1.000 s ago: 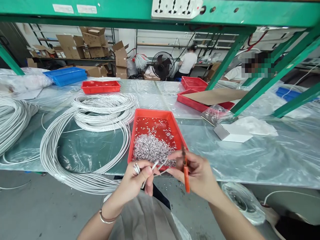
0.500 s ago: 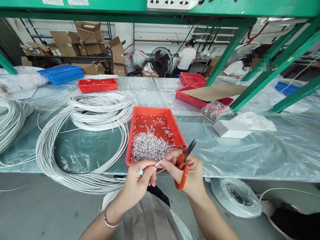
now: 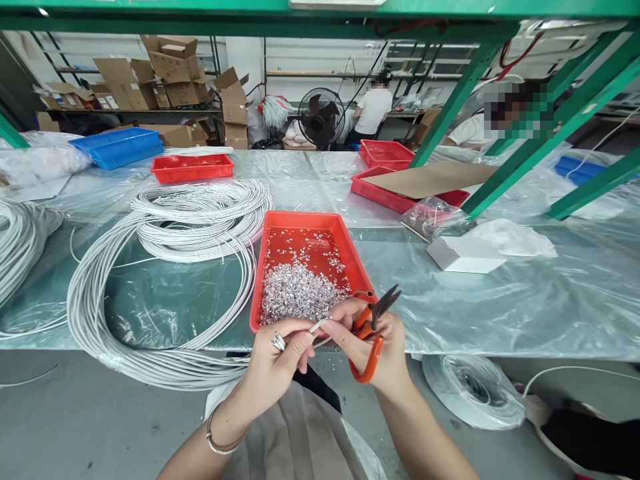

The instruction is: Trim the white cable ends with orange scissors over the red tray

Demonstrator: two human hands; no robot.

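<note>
Your left hand [image 3: 277, 357] and right hand [image 3: 383, 353] close, pinching a thin white cable [image 3: 317, 326].
The right also holds orange-handled metal scissors [image 3: 379, 311]; a red plastic tray [image 3: 354, 257] lies just beyond.

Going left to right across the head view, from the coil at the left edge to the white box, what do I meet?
Left-edge coil → large front coil → left hand → held white cable → right hand → white box.
</note>
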